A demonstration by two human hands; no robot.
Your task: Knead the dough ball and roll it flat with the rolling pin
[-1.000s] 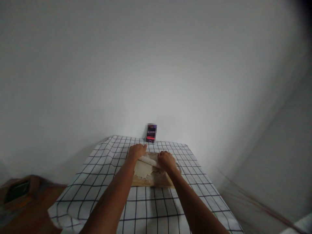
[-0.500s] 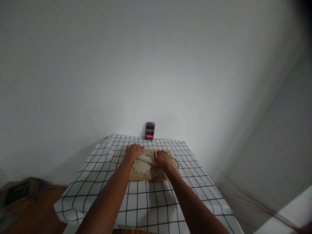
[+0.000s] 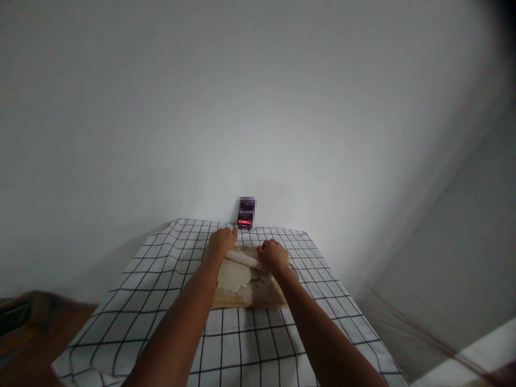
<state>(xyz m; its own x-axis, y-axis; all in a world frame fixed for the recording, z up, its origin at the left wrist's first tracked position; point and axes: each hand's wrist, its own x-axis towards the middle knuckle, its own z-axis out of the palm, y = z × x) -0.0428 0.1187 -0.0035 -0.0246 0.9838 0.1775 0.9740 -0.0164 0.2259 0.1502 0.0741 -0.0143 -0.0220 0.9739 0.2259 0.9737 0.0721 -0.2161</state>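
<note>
A flattened sheet of pale dough (image 3: 234, 277) with a ragged edge lies on a wooden board (image 3: 262, 298). Across its far part rests a whitish rolling pin (image 3: 244, 260), slightly slanted, lower at the right. My left hand (image 3: 221, 242) is closed round the pin's left end, its thumb sticking out. At the other end, my right hand (image 3: 274, 255) grips the pin with curled fingers. Both hands hide the pin's ends, and my right forearm covers part of the board's right side.
A white cloth with dark grid lines (image 3: 161, 301) covers the table. Against the wall (image 3: 258, 107) at the back leans a phone (image 3: 245, 213), its screen blurred. Beside my right wrist a thin, rounded handle-like edge (image 3: 294, 269) shows. Brown boxes (image 3: 38, 317) stand low at the left.
Both hands have pushed the rolling pin farther from me over the dough, and more of the sheet shows on the near side. The view has shifted slightly.
</note>
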